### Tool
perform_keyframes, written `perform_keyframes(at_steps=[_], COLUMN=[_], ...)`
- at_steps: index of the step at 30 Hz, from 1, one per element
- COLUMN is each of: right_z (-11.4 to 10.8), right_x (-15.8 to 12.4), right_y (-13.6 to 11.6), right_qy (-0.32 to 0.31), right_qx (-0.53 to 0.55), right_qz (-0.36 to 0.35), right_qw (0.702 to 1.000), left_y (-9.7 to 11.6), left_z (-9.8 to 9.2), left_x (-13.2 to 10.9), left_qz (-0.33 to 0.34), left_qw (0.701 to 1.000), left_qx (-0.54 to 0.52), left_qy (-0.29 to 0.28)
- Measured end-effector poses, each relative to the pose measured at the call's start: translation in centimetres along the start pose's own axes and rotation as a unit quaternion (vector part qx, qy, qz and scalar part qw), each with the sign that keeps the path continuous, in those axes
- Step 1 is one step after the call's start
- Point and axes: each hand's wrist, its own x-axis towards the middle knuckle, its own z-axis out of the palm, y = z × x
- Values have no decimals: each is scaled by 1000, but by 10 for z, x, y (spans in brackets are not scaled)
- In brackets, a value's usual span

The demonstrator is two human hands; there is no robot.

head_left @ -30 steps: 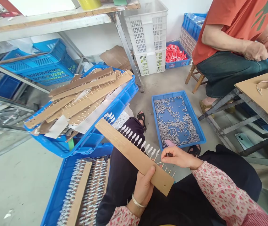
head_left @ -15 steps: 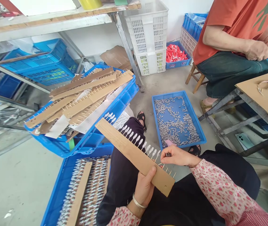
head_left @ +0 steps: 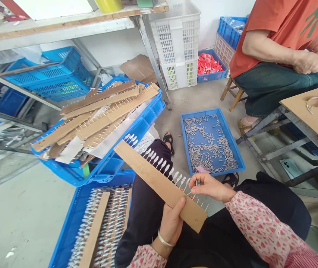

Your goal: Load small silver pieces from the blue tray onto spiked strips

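My left hand [head_left: 171, 222] grips the near end of a long cardboard strip [head_left: 153, 178] with thin pins along its far edge. Small white caps [head_left: 159, 162] sit on several of those pins; the pins nearest me are bare. My right hand [head_left: 209, 187] is closed in a pinch at the row of pins, with a small grey piece [head_left: 198, 182] between its fingertips. The strip slants across my lap, over my dark trousers.
A blue tray [head_left: 187, 149] of loose grey-white caps lies on the floor ahead. At left, a blue crate [head_left: 136, 130] holds several cardboard strips; a lower crate [head_left: 63, 238] holds filled strips. Another person in an orange shirt [head_left: 276, 29] sits at right by a cardboard-topped table [head_left: 312, 111].
My right hand has shifted slightly up and left along the pins, with the small piece still pinched. The strip and my left hand have barely moved.
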Motion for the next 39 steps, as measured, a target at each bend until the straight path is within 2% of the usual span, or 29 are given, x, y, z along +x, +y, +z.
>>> perform_keyframes(at_steps=[2,4,8,12,20,29,35,39], right_z=[-1,0,7,11,15,18,15,19], right_x=[-1,-2,-1,-1,-2,-2,0,-2], right_y=[2,7,15,16,14,18,18,16], right_qy=[-8,9,69,80,72,14,94,101], right_qx=[44,65,47,16,29,72,38,3], right_qz=[8,-13,-54,-55,-26,29,-7,-18], right_qw=[999,998,995,995,997,997,995,995], left_y=[1,1,-3,-6,-5,-2,-4,-5], left_z=[2,2,-2,-5,-3,-1,-3,-3], left_x=[-1,-1,1,3,1,0,0,1], left_qz=[-3,-4,2,7,12,20,13,15], left_qw=[1000,1000,1000,1000,1000,999,1000,1000], left_qx=[-3,-1,7,14,26,27,9,6], left_qy=[6,10,5,1,10,7,8,3])
